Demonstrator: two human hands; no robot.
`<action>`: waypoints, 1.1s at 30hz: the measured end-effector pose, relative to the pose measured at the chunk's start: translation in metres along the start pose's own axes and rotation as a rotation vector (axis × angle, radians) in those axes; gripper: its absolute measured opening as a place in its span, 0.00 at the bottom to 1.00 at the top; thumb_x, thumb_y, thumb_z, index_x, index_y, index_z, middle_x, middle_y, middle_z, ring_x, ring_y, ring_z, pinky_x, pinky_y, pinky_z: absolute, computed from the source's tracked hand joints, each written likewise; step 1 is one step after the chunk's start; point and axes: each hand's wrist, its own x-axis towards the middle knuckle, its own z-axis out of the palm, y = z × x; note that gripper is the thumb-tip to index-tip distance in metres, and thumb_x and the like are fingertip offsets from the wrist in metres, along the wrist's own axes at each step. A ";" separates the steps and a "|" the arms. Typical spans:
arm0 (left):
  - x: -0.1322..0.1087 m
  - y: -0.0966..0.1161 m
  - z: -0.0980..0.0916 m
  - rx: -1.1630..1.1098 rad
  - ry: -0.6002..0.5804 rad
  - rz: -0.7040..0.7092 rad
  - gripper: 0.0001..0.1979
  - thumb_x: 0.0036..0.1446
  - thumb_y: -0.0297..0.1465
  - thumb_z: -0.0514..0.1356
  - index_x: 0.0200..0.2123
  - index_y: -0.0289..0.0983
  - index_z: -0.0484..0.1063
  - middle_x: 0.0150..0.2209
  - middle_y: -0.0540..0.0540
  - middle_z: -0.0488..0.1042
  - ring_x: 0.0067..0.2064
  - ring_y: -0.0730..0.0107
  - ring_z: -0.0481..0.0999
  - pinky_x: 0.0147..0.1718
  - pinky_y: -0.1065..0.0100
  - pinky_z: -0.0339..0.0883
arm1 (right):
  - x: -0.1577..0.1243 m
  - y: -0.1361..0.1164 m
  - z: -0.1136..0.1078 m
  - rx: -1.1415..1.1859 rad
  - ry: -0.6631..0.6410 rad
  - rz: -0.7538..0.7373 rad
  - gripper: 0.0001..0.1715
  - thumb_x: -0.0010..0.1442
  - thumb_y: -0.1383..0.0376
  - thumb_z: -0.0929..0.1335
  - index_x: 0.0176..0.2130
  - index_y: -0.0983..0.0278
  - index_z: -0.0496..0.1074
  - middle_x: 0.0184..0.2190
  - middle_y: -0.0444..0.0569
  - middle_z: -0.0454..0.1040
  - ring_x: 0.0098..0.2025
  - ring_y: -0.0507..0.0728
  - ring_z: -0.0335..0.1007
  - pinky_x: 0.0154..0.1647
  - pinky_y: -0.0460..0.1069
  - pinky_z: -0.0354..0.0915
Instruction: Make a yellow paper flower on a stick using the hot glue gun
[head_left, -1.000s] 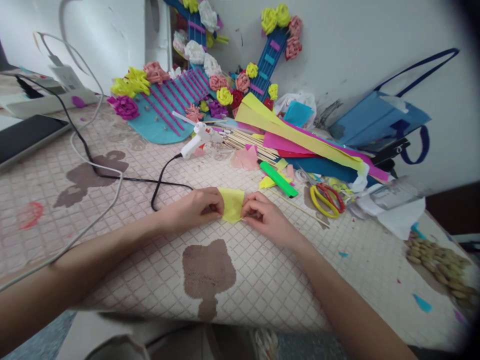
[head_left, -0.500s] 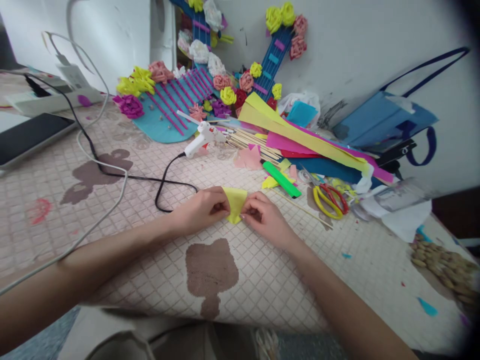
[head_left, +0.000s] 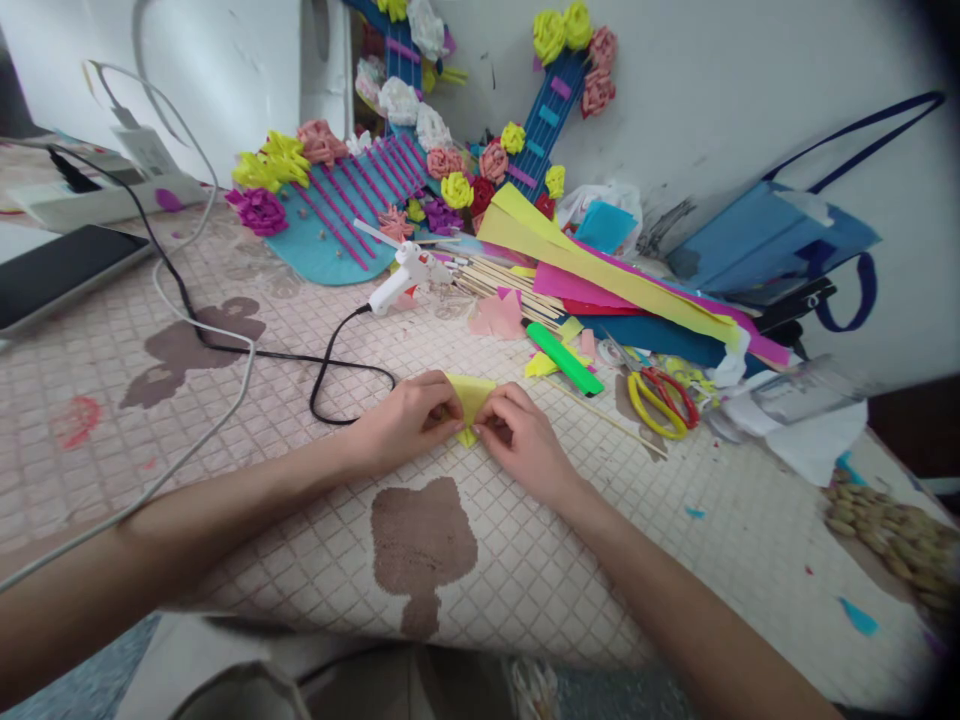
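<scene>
at far left, a dark-screened device [head_left: 71, 270] lies flat on a diamond-patterned tablecloth [head_left: 540, 580], with a white power strip [head_left: 49, 207] just behind it. a black cord [head_left: 171, 277] and a pale cable [head_left: 253, 355] wind across the cloth, crossing each other in front of the device. further along, bright paper flowers [head_left: 270, 165] crown the upper edge of a turquoise board [head_left: 330, 262] lined with purple strips; a white glue gun [head_left: 401, 275] lies before it, its nose toward a bundle of thin wooden sticks.

near the table's middle, the person's left hand [head_left: 405, 420], thumb and fingers drawn together, pinches the left edge of a small yellow paper [head_left: 471, 395]. the paper sits between the two hands, low over the cloth, a short folded bit showing beneath the fingertips. the right hand [head_left: 525, 440], its grip equally narrow, holds the right edge.

beyond it, a green-handled cutter [head_left: 562, 358] lies beside yellow scraps, and scissors [head_left: 660, 405] with yellow and red handles rest near a clear plastic container [head_left: 810, 390]. a blue bag [head_left: 780, 235] leans by the wall; at far right, tan, nut-like pieces [head_left: 885, 525] lie heaped.
</scene>
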 end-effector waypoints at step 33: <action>0.002 -0.001 0.008 0.066 0.067 0.043 0.04 0.53 0.22 0.56 0.29 0.34 0.69 0.31 0.48 0.66 0.32 0.73 0.67 0.31 0.72 0.63 | 0.000 0.001 -0.001 0.017 0.006 0.020 0.07 0.55 0.74 0.65 0.31 0.61 0.65 0.34 0.46 0.64 0.38 0.54 0.65 0.37 0.50 0.64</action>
